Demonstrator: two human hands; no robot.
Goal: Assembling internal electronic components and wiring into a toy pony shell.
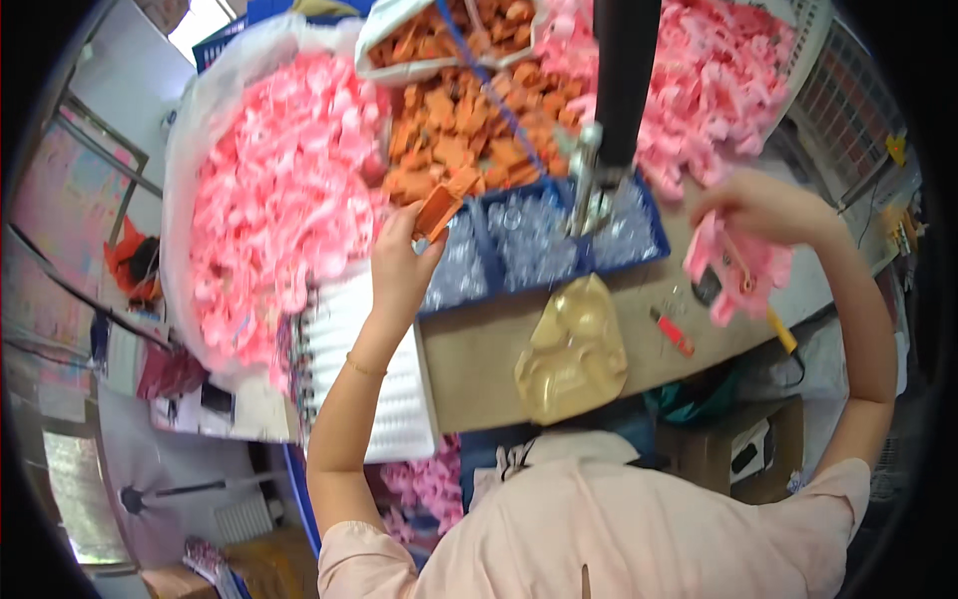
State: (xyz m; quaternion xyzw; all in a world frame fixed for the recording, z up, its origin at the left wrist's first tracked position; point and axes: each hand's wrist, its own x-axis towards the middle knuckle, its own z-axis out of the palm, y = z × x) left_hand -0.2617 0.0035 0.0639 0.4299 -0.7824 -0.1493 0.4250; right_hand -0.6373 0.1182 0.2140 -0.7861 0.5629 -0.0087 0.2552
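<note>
My left hand pinches an orange plastic part between thumb and fingers, raised beside the heap of orange parts. On the right, my right hand is closed on a pink moulded plastic part, which hangs below the fingers at the table's right side. Between my hands sits a blue divided tray of small clear plastic pieces. A tan moulded plastic form lies on the table in front of me.
Big heaps of pink parts lie at left and far right. A black machine column with a metal head stands over the tray. A white ridged rack, a red-handled tool and a yellow-handled tool are nearby.
</note>
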